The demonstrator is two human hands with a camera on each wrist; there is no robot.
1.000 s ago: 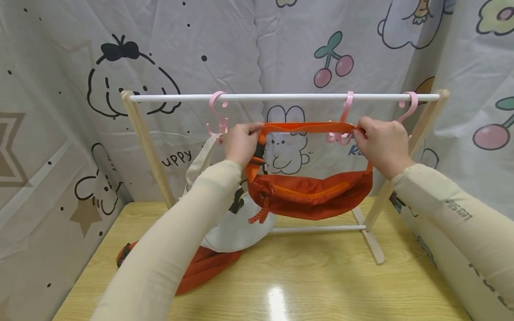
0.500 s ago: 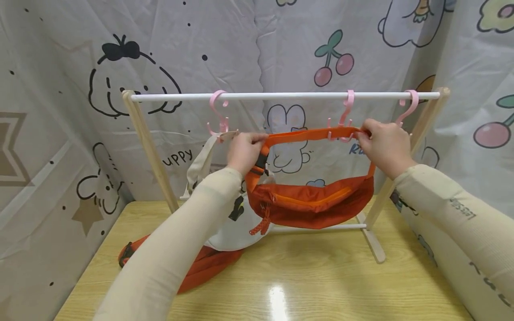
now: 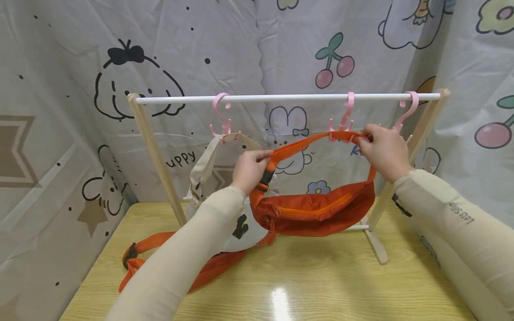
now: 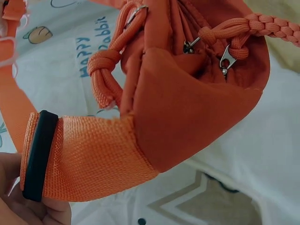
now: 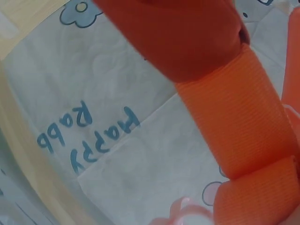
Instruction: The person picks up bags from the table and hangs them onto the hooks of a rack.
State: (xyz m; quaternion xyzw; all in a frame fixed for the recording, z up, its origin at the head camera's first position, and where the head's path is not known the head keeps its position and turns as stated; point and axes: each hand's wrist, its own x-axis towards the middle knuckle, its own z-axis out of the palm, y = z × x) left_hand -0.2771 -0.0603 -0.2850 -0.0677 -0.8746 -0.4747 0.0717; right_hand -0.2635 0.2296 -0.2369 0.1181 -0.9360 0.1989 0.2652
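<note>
A red-orange waist bag [image 3: 317, 220] hangs from its orange strap [image 3: 297, 149] between my two hands. My left hand [image 3: 250, 170] pinches the strap just above its black buckle [image 3: 267, 177]. On the other side, my right hand [image 3: 385, 150] pinches the strap beside the middle pink hook [image 3: 348, 109]. There the strap runs across the hook's lower prongs; whether it is seated in them I cannot tell. The left wrist view shows the bag's end [image 4: 187, 108], with braided zipper pulls. In the right wrist view the strap's webbing [image 5: 239, 112] folds over near the hand.
A white rail [image 3: 281, 97] on wooden legs carries the hooks. From the left pink hook [image 3: 220, 111] hangs a white bag [image 3: 241, 243] by a cream strap. Another red-orange bag [image 3: 221, 269] lies on the wooden table [image 3: 321, 281]. A third pink hook [image 3: 410, 109] is at right.
My left hand has moved down and slightly right, so the strap slopes down leftward. The bag hangs lower, and the strap's right part now crosses the middle hook's prongs. The right hand dropped a little.
</note>
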